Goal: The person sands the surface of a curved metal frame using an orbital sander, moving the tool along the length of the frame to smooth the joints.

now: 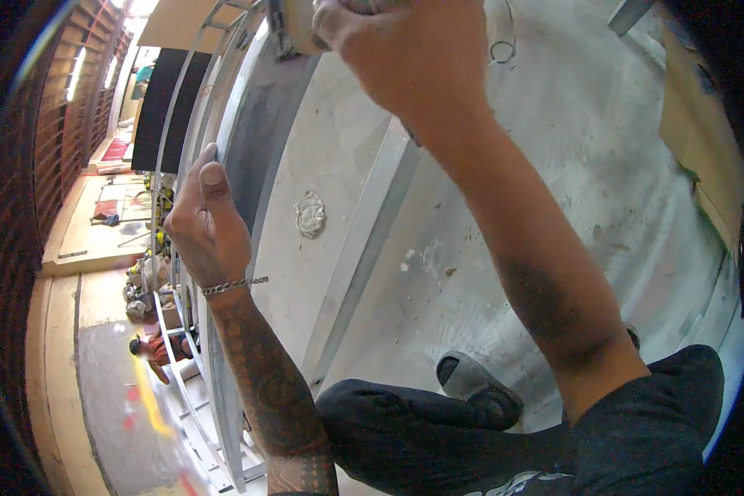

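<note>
Closest to me, my legs were folded in dark trousers [438, 430], with a grey shoe [465, 374] showing just past the knee. My tattooed left forearm rose from the lower edge, a chain bracelet [236, 285] around the wrist. My left hand [211, 227] lay against the pale rim [233, 112] of a long curved piece, thumb raised, fingers half bent; I couldn't tell whether it gripped that rim or merely rested there. My right arm reached across to the top edge, where my right hand [397, 54] was clasped around a block-shaped tool [288, 29], beige with a dark edge and partly out of view. The tool was over the upper end of the dark grey strip [264, 124] along that piece; contact between them was unclear.

Beside the strip, a whitish crusted patch [310, 215] marked the pale surface, and a metal bar [364, 248] ran diagonally past it. Farther right, a wire loop [503, 52] lay on the scuffed floor [554, 198], near a tan sheet [698, 124]. Beyond the ladder-like metal frame [176, 326] on my left, a person in a reddish top [164, 349] was near yellow floor paint [150, 397].
</note>
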A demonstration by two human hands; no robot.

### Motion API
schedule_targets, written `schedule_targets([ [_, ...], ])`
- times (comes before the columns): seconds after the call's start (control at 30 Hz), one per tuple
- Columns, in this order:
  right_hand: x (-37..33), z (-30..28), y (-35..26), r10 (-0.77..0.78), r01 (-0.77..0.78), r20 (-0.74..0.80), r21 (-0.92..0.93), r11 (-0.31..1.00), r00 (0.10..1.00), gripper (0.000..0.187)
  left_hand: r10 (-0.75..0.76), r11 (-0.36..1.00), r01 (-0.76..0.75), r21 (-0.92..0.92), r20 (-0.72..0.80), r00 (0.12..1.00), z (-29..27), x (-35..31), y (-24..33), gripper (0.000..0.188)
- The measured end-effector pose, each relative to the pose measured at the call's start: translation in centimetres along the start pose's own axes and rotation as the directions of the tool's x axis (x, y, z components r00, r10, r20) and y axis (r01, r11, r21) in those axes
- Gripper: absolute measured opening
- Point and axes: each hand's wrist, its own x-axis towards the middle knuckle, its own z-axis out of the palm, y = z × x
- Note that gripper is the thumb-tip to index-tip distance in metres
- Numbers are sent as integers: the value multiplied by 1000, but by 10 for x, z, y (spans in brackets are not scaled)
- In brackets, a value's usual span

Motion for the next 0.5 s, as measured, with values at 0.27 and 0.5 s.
schedule_targets([
  [0.27,-1,0,-27,-8,7,6,108,994,1000,71,44,999,-44,21,-3,999,1,1,1,80],
  [0.5,-27,-20,-50,147,-172,195,118,978,970,71,-3,999,2,44,11,1000,-4,1,-2,77],
])
